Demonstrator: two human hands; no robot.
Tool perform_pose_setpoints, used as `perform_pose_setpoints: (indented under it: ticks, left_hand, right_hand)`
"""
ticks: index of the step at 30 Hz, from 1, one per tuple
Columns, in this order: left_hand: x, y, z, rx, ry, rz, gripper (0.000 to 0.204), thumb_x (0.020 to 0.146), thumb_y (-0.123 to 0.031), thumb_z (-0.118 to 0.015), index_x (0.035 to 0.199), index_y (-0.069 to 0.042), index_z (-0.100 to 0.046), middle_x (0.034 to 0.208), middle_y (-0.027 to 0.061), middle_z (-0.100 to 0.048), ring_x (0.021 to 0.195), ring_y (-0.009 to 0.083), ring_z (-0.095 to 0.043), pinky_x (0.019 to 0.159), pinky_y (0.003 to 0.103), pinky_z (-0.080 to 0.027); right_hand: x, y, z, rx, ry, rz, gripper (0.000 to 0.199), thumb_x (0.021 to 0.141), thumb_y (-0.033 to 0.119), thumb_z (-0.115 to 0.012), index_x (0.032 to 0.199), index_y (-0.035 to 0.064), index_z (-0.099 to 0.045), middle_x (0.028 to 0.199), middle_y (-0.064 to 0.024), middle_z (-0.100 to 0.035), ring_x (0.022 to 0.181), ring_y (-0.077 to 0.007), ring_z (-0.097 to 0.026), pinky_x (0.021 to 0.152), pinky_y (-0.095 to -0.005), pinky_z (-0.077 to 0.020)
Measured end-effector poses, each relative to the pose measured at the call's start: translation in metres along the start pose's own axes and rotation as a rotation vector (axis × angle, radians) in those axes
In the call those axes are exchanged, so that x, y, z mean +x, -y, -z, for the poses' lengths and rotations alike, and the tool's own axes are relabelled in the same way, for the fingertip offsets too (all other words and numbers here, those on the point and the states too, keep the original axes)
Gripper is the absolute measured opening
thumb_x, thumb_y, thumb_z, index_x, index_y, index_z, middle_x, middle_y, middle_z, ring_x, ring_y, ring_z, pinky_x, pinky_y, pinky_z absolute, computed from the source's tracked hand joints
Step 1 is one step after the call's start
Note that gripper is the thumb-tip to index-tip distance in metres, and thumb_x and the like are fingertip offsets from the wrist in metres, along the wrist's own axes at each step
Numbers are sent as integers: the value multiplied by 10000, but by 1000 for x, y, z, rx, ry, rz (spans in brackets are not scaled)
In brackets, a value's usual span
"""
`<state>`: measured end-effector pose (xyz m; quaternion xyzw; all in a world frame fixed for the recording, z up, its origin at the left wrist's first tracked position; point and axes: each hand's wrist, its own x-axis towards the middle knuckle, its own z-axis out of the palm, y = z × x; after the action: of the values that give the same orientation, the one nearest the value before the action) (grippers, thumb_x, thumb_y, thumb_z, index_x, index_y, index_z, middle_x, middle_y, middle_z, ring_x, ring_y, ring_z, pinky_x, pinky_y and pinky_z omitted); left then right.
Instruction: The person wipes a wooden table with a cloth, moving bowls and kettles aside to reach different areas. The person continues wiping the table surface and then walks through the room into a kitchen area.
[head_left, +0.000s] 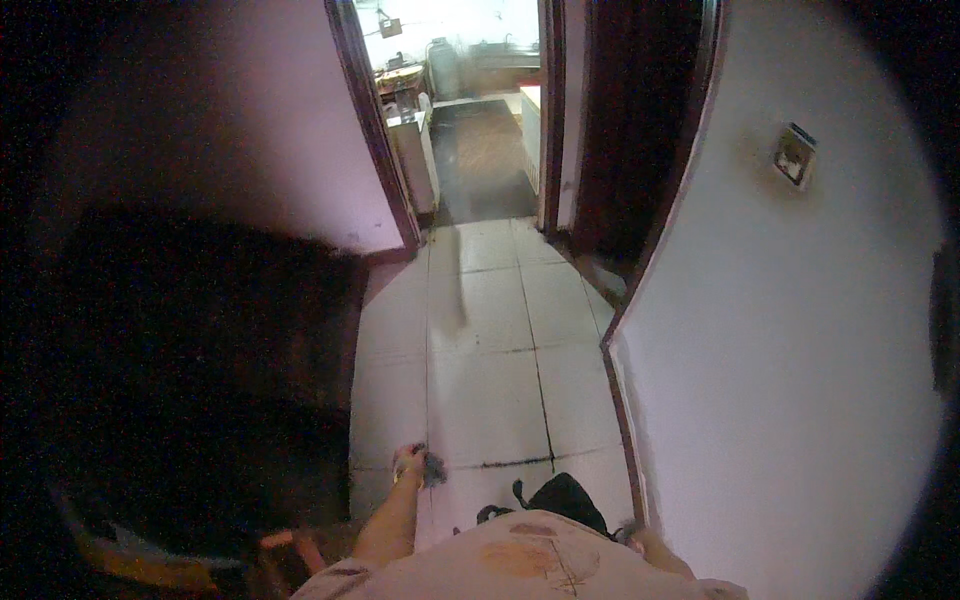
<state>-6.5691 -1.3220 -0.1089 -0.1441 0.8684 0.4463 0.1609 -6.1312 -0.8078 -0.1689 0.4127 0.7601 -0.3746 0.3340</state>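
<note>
Looking straight down a narrow hallway here, pale floor tiles running ahead between two walls. The left hand hangs low at the person's side, forearm coming up from the bottom edge, and it is closed around a small dark clump, a rag by the look of it, which pokes out just to the right of the fingers. What exactly that clump is, hard to tell; it is small and blurred. It sits over the tiles, just above a dark grout line crossing the floor.

The right hand barely shows, just a sliver at the lower edge beside the white wall, and whether it is open or closed cannot be told from here. Between the two arms, the person's light shirt fills the bottom of the view, with a dark shoe peeking out past it onto the tiles.

To the left, a big dark mass blocks much of the view, too dim to name. Something orange shows at its foot. On the right wall, a small square switch plate sits high up. Ahead, a dark-framed doorway opens onto a bright room with a white cabinet on its left and a darker floor beyond. A second, unlit doorway stands just right of it.
</note>
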Motion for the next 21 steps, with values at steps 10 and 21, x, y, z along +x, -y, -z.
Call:
perform_pose_setpoints:
  ticks: [10,21]
  left_hand:
    - [228,-228,-79,151,-101,-83,315,832,-232,-672,1094,-63,-716,1045,140,-706,978,282,-671,878,412,-527]
    - [426,-179,28,225,-357,531,320,848,-180,-683,1141,-50,-692,1069,159,-695,1004,296,-655,869,427,-524]
  right_hand:
    - [170,225,168,-162,120,-20,314,821,103,-647,1131,62,-614,940,-175,-700,767,-317,-677,674,-432,-553]
    - [554,748,446,31,-295,400,586,759,105,-674,1330,66,-545,1075,-181,-667,859,-281,-677,708,-425,-557]
